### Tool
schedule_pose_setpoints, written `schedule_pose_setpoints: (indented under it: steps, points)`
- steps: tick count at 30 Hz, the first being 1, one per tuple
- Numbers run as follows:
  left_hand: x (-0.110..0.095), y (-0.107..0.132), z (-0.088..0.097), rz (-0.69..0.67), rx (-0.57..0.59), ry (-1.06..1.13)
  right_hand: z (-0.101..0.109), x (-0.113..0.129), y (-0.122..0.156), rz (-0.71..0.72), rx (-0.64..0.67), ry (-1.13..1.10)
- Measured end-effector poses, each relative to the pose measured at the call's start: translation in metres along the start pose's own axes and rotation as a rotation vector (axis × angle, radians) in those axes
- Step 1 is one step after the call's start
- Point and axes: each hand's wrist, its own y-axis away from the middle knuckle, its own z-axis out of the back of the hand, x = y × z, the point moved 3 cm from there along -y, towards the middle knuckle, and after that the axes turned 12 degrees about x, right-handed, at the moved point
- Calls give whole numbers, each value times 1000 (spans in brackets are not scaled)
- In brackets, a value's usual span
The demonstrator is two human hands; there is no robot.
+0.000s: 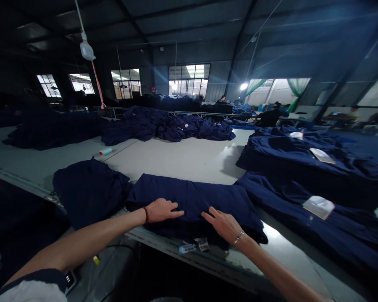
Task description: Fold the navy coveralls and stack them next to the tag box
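Note:
My left hand [162, 211] lies flat on a folded navy cloth garment [189, 197], its fingertips pointing right. My right hand [223, 224] rests on the same garment, its fingers pointing toward my left hand with a small gap between them. Neither hand grips the cloth. A dark red band circles my left wrist, and a silver bracelet circles my right. A navy cloth bundle [90, 191] sits against the garment's left side. Just below the garment, small tags [202, 244] lie at the table's near edge.
A long pale cutting table [173, 157] runs away from me, with a metal front edge. A thread cone [105, 151] lies on it. Navy garment piles [315, 159] with paper labels stand at right, and more [166, 128] lie beyond. A seated person [269, 118] works far off.

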Motion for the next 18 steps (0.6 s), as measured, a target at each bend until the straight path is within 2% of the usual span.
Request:
schedule_pose_setpoints:
  steps: [3, 5, 9, 13, 18]
  points:
    - [-14, -2, -17, 57, 34, 49, -18, 3, 0, -54, 40, -91]
    - [-15, -5, -24, 100, 56, 58, -24, 1, -3, -76, 46, -123]
    - [0, -22, -29, 176, 75, 62, -23, -14, -23, -115, 53, -160]
    - [24, -49, -28, 255, 76, 55, -15, -30, -50, -234, 16, -159]
    - [31, -65, -32, 230, 81, -3, -19, -36, -61, -285, -111, -200]
